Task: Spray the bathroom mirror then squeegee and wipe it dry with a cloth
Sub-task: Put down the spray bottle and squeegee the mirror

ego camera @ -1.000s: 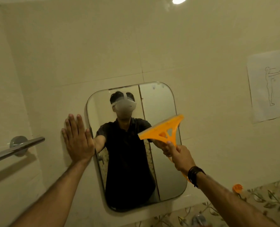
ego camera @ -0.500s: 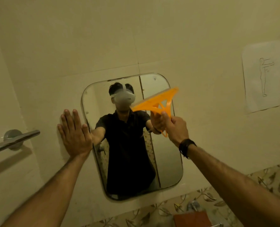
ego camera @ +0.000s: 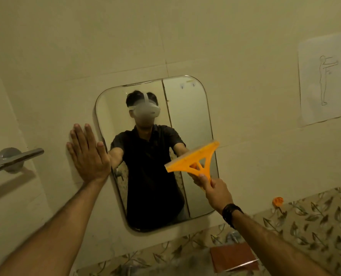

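Note:
A rounded rectangular mirror (ego camera: 187, 108) hangs on the cream tiled wall and reflects a person in a dark shirt. My right hand (ego camera: 215, 191) grips the handle of an orange squeegee (ego camera: 193, 160), whose blade lies against the lower right part of the glass, tilted up to the right. My left hand (ego camera: 87, 154) is flat on the wall, fingers together and pointing up, just left of the mirror's edge. No cloth or spray bottle is in sight.
A chrome towel bar (ego camera: 14, 159) juts from the left wall. A paper sheet with a line-drawn figure (ego camera: 323, 80) is stuck at the right. Leaf-patterned tiles (ego camera: 315, 220) run below, with an orange hook (ego camera: 277, 201) and a brown box (ego camera: 233, 255).
My right hand has drawn the squeegee down the right side of the mirror from its upper part to its lower part. My left hand has stayed flat on the wall.

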Tool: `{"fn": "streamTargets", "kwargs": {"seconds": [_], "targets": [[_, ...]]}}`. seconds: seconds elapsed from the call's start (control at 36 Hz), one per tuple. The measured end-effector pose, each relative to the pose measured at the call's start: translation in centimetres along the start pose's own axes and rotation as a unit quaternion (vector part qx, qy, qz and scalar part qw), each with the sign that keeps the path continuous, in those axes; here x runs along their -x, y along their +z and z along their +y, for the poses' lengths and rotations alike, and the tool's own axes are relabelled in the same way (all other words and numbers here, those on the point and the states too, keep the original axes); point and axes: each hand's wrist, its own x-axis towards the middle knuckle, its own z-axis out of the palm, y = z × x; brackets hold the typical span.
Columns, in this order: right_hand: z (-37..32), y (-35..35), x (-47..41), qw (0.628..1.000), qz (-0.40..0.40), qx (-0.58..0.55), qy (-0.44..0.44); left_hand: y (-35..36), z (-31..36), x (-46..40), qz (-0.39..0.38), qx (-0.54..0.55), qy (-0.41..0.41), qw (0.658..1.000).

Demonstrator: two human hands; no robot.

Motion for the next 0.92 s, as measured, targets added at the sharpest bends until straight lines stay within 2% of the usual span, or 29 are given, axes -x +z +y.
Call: {"fn": "streamTargets", "kwargs": {"seconds": [0.22, 0.33, 0.42, 0.5, 0.67, 0.92], "targets": [[4.3, 1.5, 4.4, 0.998, 0.008, -0.028, 0.057, 0.1, -0.3, 0.9, -0.003, -0.012, -0.012, 1.000], [3.8, 1.2, 4.9, 0.997, 0.034, -0.062, 0.041, 0.2, -0.8, 1.6, -0.006, -0.012, -0.002, 1.000], [1.7, 0.3, 3.9, 0.989, 0.073, -0.125, 0.012, 0.2, -0.8, 1.6, -0.001, -0.013, -0.002, 1.000], [-1.3, -0.8, 1.5, 0.987, 0.092, -0.127, -0.022, 0.0, -0.7, 1.8, -0.001, -0.012, 0.000, 1.000], [-2.8, -1.5, -1.1, 0.996, 0.055, -0.063, -0.022, -0.3, -0.5, 2.3, -0.011, -0.004, 0.007, 1.000], [3.9, 0.9, 2.8, 0.997, 0.031, -0.046, 0.049, -0.1, -0.9, 3.1, -0.007, 0.010, 0.015, 1.000]]}}
